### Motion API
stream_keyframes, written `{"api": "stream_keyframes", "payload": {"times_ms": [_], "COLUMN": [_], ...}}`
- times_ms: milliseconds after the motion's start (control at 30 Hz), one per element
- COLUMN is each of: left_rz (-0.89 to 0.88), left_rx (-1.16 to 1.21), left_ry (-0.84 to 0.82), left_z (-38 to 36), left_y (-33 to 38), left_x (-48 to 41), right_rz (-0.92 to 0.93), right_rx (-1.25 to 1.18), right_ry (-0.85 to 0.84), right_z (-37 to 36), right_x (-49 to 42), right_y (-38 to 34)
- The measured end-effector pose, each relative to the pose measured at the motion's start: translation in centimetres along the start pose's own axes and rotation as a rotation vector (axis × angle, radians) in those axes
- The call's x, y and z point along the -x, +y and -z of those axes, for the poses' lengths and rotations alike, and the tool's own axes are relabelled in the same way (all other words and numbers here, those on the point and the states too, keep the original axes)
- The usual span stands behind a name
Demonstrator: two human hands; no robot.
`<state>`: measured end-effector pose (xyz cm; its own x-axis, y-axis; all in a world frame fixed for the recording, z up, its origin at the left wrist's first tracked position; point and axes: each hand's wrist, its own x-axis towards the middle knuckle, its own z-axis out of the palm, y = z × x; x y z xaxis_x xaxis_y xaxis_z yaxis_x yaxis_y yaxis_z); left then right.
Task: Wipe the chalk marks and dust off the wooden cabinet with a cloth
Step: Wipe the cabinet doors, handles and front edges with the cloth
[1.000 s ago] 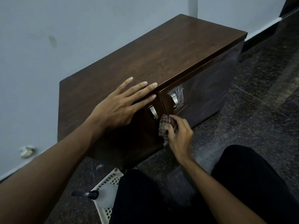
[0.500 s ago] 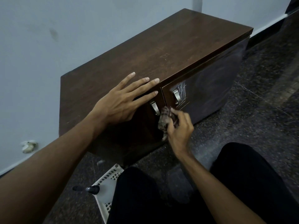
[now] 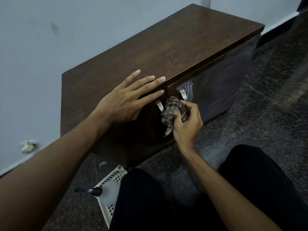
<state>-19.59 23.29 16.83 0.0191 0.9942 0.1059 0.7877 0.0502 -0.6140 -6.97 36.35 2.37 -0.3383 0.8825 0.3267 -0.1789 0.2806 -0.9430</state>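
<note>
**Cloth at handles, chalk still on door**

R hand (image 3: pixel 186 124) grips bunched cloth (image 3: pixel 172 109) against cabinet (image 3: pixel 166 52) front, btwn the two handles. L hand (image 3: pixel 128 99) flat, fingers straight, on top edge. Chalk marks (image 3: pixel 189 90) beside right handle (image 3: pixel 183 95) remain; faint scuff on top too. Most wiping left, I'd judge.
</note>
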Motion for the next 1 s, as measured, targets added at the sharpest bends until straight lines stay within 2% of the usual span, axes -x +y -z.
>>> {"api": "stream_keyframes", "payload": {"times_ms": [133,233,300,400,500,567,733,800,867,1000], "left_rz": [-0.003,0.003,0.003,-0.006,-0.008,-0.007,-0.002,-0.002,0.000,0.002], "left_rx": [0.003,0.003,0.005,0.014,0.024,0.025,0.028,0.031,0.034,0.038], "left_ry": [-0.008,-0.008,-0.002,0.006,0.017,0.022,0.008,-0.001,-0.003,0.008], "left_z": [0.0,0.1,0.1,0.0,-0.1,-0.2,0.1,0.2,0.2,0.0], "left_y": [0.0,0.0,0.0,-0.1,-0.2,-0.1,0.0,0.0,0.0,-0.1], "left_x": [0.0,0.0,0.0,0.0,-0.1,-0.1,-0.1,-0.1,-0.1,-0.1], "right_rz": [-0.070,-0.244,-0.326,-0.272,-0.215,-0.193,-0.184,-0.223,-0.253,-0.266], "right_rx": [0.125,0.216,0.235,0.163,0.121,0.150,0.207,0.214,0.195,0.085], "right_ry": [-0.051,-0.067,-0.011,0.164,0.205,0.142,-0.172,-0.202,-0.120,0.219], "right_z": [0.9,2.2,2.7,2.9,3.2,3.0,1.4,1.5,1.8,2.5], "right_x": [0.8,0.6,-0.5,-3.4,-4.9,-3.7,2.5,2.8,1.7,-3.8], "right_y": [3.3,6.2,7.1,6.3,5.2,5.0,5.8,6.1,5.9,4.3]}}
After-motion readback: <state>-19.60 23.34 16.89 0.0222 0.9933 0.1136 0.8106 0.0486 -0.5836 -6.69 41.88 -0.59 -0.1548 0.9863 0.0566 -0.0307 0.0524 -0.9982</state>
